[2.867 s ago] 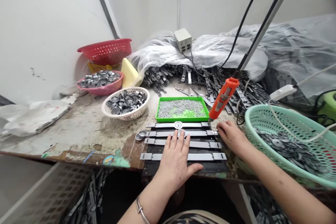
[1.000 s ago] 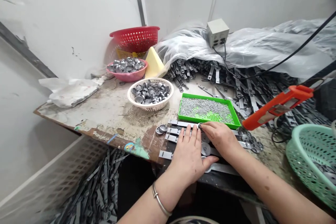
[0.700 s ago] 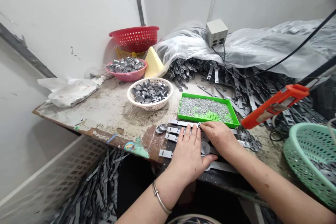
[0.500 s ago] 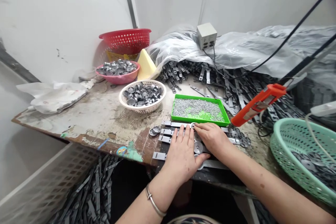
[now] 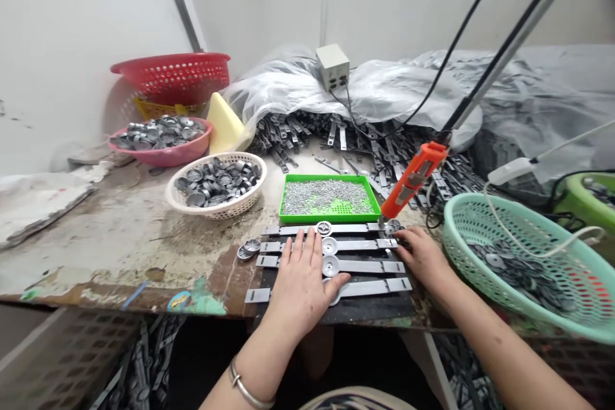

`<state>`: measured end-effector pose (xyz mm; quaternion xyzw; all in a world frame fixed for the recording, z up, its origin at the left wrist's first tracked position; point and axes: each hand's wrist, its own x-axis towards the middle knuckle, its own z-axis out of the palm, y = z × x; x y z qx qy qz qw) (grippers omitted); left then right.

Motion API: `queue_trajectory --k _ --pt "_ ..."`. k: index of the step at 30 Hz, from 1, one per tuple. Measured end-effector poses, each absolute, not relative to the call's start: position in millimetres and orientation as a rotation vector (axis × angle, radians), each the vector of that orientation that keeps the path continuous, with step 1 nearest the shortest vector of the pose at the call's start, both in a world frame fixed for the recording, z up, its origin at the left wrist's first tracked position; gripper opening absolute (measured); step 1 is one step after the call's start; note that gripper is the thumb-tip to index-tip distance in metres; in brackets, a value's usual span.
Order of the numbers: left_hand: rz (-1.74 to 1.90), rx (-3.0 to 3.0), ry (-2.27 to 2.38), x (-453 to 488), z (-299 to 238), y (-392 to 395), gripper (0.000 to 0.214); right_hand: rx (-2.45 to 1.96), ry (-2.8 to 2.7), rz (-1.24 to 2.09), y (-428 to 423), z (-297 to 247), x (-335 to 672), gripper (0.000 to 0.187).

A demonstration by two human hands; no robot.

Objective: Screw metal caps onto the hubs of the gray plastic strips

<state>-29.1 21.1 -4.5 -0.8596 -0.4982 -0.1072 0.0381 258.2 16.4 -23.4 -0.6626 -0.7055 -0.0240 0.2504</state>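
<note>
Several grey watch-band-like strips (image 5: 369, 266), each widening into a round cup at its middle, lie side by side on a black board (image 5: 379, 314). On the farthest strip, a spoked round disc (image 5: 323, 229) sits over the cup. My left hand (image 5: 302, 278) rests flat across the strips' left halves, fingers stretched out and slightly apart. Right of the strips' ends, my right hand (image 5: 425, 261) has its fingers curled down at a few loose round discs (image 5: 393, 226); what is between the fingertips is hidden. Two more spoked discs (image 5: 248, 249) lie left of the board.
Behind the strips stands a green tray (image 5: 330, 216) of tiny metal bits. An orange-handled tool (image 5: 414, 179) leans beside it. Disc-filled baskets stand left, white (image 5: 225, 210) and pink (image 5: 168, 155), and a mint basket (image 5: 519, 288) stands right. Plastic-covered strips (image 5: 394, 147) are heaped behind.
My right hand has left the disc on the farthest strip and moved right to the loose discs. My left hand stays flat on the strips. The view has turned rightward.
</note>
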Motion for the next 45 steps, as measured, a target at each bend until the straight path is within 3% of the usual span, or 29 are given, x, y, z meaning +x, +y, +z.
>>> queue_trajectory --k 7,11,18,26,45 --pt "-0.315 -2.615 -1.504 -27.8 -3.2 23.3 0.083 -1.856 -1.933 -0.058 25.2 -14.1 247.4 0.017" --pt "-0.314 -2.608 -1.522 -27.1 -2.4 19.6 0.072 -1.796 -1.843 0.01 17.0 3.3 245.4 0.02" --pt "-0.324 -2.605 -1.536 -25.7 0.0 14.6 0.056 -1.508 -1.683 0.461 -18.9 39.8 195.6 0.024" --pt "-0.381 -2.588 -1.519 -26.7 -1.4 11.4 0.051 -1.134 -2.118 -0.017 2.7 5.0 140.9 0.017" --pt "-0.453 -2.602 -1.523 -26.3 -3.3 13.2 0.049 -1.298 -2.319 -0.298 25.1 4.0 136.5 0.011"
